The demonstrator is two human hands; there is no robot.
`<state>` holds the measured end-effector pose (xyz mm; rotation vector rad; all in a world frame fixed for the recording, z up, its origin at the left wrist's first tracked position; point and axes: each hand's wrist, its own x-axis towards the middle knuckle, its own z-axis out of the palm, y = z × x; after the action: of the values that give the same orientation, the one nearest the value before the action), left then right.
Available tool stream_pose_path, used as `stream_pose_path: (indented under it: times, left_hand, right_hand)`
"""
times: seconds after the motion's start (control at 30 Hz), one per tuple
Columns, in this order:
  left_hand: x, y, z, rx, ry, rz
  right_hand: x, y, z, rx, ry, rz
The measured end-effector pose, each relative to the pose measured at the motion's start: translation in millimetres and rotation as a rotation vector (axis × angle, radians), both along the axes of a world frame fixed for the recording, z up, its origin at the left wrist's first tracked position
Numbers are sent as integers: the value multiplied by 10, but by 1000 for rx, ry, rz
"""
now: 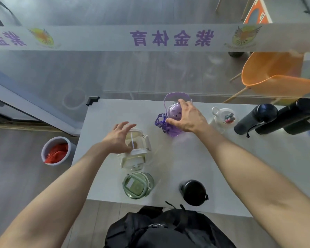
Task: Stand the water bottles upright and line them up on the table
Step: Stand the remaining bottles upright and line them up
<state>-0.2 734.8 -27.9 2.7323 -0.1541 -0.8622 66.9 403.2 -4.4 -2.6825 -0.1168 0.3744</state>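
On the white table (204,158) we see our right hand (188,117) clamped on the lid of the purple bottle (174,113), which stands upright at 12 o'clock. Our left hand (120,136), fingers spread apart, hovers at the cream bottle (134,151) at 9 o'clock; we cannot tell if it touches. The green bottle (138,185) and a black bottle (193,192) stand at 6 o'clock. A white bottle (222,117) and two black flasks (276,117) sit at 2 o'clock.

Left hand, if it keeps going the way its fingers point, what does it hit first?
Probably the cream-lidded clear bottle: the left hand is spread over it, fingers aimed forward-right. Beyond that lies the purple bottle, but depth is hard to judge from above.
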Motion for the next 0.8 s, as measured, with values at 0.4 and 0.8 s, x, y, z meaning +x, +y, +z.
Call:
stream_pose_path:
  times: [0.4,0.8]
  left_hand:
    - [-304,219,150,-149,-273,-114]
    - [-511,572,-352,-464,-76,279]
  right_hand:
    - [-459,946,75,175,212,381]
    - [-687,1336,-416,127,484,212]
